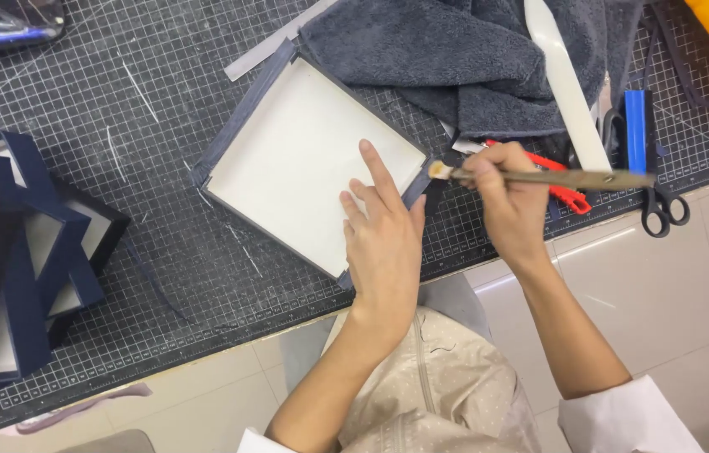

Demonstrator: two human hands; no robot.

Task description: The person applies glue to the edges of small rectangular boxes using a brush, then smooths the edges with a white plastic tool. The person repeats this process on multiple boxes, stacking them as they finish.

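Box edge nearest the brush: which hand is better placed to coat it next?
Right, probably. The right hand holds the brush with its bristles at the box edge. The left hand lies flat on the white inside of the box, pressing it down.

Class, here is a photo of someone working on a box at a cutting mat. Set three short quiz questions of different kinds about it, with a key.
1. True or false: the left hand lies flat on the white inside of the box tray.
2. What does the right hand hold?
A. a pencil
B. a brush
C. a knife
3. Fill in: the brush's bristles sit at the tray's ____ edge, seen from the camera.

Key
1. True.
2. B; the scissors lie untouched on the cutting mat.
3. Right, below the grey towel.
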